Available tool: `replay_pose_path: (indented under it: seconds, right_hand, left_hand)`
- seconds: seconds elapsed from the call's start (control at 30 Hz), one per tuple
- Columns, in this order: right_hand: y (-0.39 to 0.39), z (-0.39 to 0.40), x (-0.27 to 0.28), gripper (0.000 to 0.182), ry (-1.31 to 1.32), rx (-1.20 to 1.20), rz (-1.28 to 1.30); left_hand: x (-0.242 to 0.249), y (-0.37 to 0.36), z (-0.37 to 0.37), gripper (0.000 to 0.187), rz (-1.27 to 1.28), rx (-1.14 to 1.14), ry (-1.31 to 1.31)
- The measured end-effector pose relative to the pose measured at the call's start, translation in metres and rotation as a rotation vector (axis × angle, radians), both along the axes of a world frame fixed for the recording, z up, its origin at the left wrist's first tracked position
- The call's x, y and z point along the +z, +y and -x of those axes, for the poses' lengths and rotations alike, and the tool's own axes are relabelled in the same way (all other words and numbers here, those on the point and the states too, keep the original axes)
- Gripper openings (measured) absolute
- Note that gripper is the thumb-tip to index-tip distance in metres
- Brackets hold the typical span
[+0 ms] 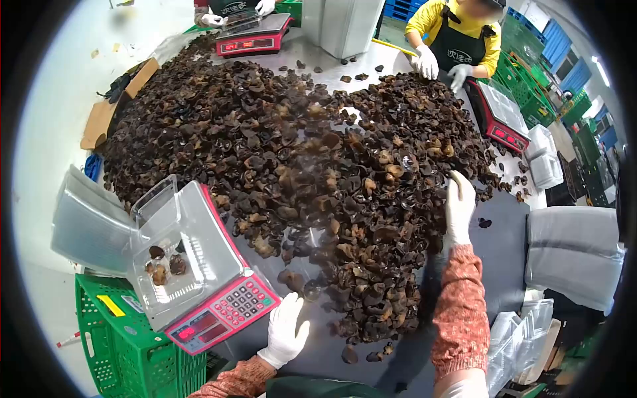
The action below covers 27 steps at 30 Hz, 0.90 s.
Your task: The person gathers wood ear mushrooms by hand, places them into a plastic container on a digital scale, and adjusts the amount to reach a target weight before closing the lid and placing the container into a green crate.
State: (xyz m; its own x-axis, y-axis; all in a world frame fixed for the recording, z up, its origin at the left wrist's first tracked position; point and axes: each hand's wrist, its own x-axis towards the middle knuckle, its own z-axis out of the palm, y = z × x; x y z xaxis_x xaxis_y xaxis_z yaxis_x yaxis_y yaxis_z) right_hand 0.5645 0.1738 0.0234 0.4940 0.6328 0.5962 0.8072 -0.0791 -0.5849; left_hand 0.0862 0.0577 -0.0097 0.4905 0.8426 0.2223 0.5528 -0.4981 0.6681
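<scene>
My left hand, in a white glove, rests beside the keypad corner of a red-and-silver digital scale. Its fingers point forward with the thumb apart, holding nothing. On the scale lies an opened clear plastic clamshell box with several dark mushroom pieces inside. My right hand, also gloved, reaches to the right edge of a large heap of dark brown wood ear mushrooms. Its fingers are stretched out, slightly bent toward the heap, and no piece shows in them.
Stacked clear boxes stand left and right. A green crate sits below the scale. Across the table, a person in yellow sleeves works by a second scale; another person's gloved hands are near a third scale.
</scene>
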Motion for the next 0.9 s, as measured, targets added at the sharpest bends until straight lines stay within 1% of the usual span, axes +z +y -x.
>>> replay_pose_path:
  seconds: [0.03, 0.07, 0.1, 0.17, 0.2, 0.23, 0.3, 0.37, 0.4, 0.47, 0.5, 0.53, 0.57, 0.63, 0.67, 0.7, 0.77, 0.8, 0.9]
  right_hand:
    - [0.018, 0.02, 0.018, 0.023, -0.058, 0.089, 0.001]
    - [0.035, 0.038, 0.03, 0.019, -0.129, 0.191, 0.064]
    - [0.046, 0.055, 0.039, 0.016, -0.198, 0.295, 0.126]
    - [0.057, 0.088, 0.052, 0.02, -0.484, 0.329, 0.27]
    - [0.061, 0.092, 0.036, 0.028, -0.657, 0.218, 0.26]
    - [0.063, 0.088, 0.018, 0.03, -0.675, 0.174, 0.326]
    - [0.061, 0.077, -0.006, 0.022, -0.572, 0.142, 0.247]
    - [0.047, 0.079, 0.011, 0.016, -0.289, 0.343, 0.259]
    - [0.033, 0.084, 0.024, 0.017, -0.174, 0.414, 0.275]
    - [-0.003, 0.093, 0.044, 0.026, -0.018, 0.469, 0.287]
    - [-0.023, 0.097, 0.054, 0.03, 0.046, 0.473, 0.317]
    - [-0.042, 0.1, 0.055, 0.04, 0.076, 0.528, 0.193]
    - [-0.069, 0.112, 0.081, 0.047, 0.284, 0.403, 0.416]
    - [-0.115, 0.122, 0.099, 0.049, 0.211, 0.26, 0.585]
    - [-0.14, 0.128, 0.101, 0.044, 0.124, 0.252, 0.482]
    - [-0.171, 0.119, 0.084, 0.033, -0.091, 0.244, 0.38]
    - [-0.231, 0.135, 0.101, 0.022, 0.082, 0.155, 0.522]
    - [-0.26, 0.146, 0.106, 0.019, 0.166, 0.107, 0.54]
    - [-0.35, 0.173, 0.115, 0.018, 0.166, 0.017, 0.668]
  left_hand:
    - [0.0, 0.0, 0.0, 0.06, -0.003, -0.001, 0.002]
    - [0.0, 0.0, -0.001, 0.059, -0.059, 0.001, 0.012]
    - [0.001, 0.0, -0.001, 0.059, -0.048, 0.0, 0.016]
    - [0.001, 0.0, -0.001, 0.058, -0.032, 0.006, 0.021]
    - [0.001, 0.001, -0.002, 0.058, -0.04, 0.004, 0.019]
    - [0.002, 0.001, -0.002, 0.058, -0.046, 0.002, 0.018]
    - [0.001, 0.0, -0.001, 0.057, -0.04, 0.0, 0.029]
    - [-0.003, -0.002, 0.0, 0.056, -0.012, 0.007, 0.05]
    - [-0.004, -0.003, 0.001, 0.056, 0.007, 0.012, 0.058]
    - [-0.006, -0.002, 0.001, 0.055, 0.05, 0.011, 0.075]
    - [-0.008, -0.001, 0.0, 0.055, 0.009, 0.018, 0.058]
    - [-0.01, 0.0, -0.001, 0.054, -0.025, 0.021, 0.047]
    - [-0.012, -0.001, -0.001, 0.054, -0.05, 0.019, 0.041]
    - [-0.008, 0.0, 0.0, 0.053, 0.004, 0.018, 0.031]
    - [-0.011, -0.003, 0.001, 0.052, -0.029, 0.023, 0.04]
    - [-0.015, -0.003, 0.0, 0.052, -0.073, 0.028, 0.042]
    - [-0.019, -0.002, 0.001, 0.053, -0.098, 0.011, 0.021]
    - [-0.021, -0.009, 0.004, 0.053, -0.089, -0.001, 0.037]
    - [-0.018, -0.003, 0.002, 0.051, -0.08, -0.007, 0.024]
